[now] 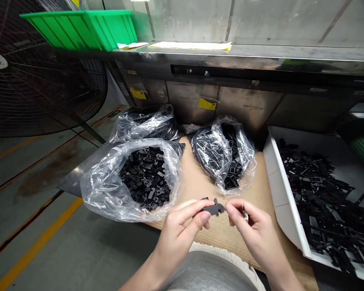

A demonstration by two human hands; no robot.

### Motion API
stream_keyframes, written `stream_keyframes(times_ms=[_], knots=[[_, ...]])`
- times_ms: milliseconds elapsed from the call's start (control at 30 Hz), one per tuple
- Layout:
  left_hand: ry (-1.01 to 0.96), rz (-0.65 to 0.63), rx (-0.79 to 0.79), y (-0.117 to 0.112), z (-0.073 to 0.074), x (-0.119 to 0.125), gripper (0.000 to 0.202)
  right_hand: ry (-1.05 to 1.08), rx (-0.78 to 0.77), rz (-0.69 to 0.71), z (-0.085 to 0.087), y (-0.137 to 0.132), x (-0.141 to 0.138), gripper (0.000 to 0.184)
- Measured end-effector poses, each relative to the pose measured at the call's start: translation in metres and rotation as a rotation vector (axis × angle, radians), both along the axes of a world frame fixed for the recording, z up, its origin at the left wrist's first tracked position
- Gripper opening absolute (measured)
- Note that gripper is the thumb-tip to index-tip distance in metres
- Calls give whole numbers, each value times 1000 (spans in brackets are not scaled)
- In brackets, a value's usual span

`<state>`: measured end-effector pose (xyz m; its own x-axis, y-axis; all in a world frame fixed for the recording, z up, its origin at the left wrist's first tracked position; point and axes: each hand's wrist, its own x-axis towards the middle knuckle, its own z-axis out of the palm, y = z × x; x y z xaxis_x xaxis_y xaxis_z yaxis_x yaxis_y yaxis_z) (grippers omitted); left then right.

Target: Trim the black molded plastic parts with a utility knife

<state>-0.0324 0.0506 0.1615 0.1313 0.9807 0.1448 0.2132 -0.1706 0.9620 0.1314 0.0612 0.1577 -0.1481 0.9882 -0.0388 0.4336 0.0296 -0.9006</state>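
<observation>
We hold one small black plastic part (214,209) between both hands, just above the near edge of the cardboard sheet (197,184). Our left hand (182,228) pinches it between thumb and forefinger. Our right hand (253,226) meets its other end with the fingertips, the rest curled around a small metal piece (245,214). We judge the work midway: the open bag (109,182) and two further bags (223,157) hold many parts, and the white tray (277,190) is heaped with loose ones.
</observation>
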Motion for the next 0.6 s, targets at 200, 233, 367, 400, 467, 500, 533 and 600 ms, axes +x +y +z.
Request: stream_keyframes(times_ms=[200, 233, 367, 400, 467, 500, 533, 600], knots=[[27, -48, 22, -3, 14, -4, 21, -267, 262, 206, 5, -8, 26, 37], [33, -58, 35, -4, 15, -3, 21, -287, 319, 240, 7, -9, 29, 34], [67, -68, 56, -6, 20, 3, 20, -273, 527, 329, 15, -14, 33, 34], [75, -68, 59, -6, 20, 4, 20, -258, 562, 333, 15, -15, 33, 36], [96, -72, 68, -2, 20, 2, 21, -202, 565, 316, 12, -14, 30, 35], [115, -49, 80, 2, 18, -2, 20, -149, 517, 286, 7, -12, 29, 31], [153, 19, 95, 8, 13, -9, 20, -83, 428, 239, 1, -9, 28, 26], [257, 265, 129, 25, -2, -30, 18, -15, 202, 99, -19, -2, 25, 28]])
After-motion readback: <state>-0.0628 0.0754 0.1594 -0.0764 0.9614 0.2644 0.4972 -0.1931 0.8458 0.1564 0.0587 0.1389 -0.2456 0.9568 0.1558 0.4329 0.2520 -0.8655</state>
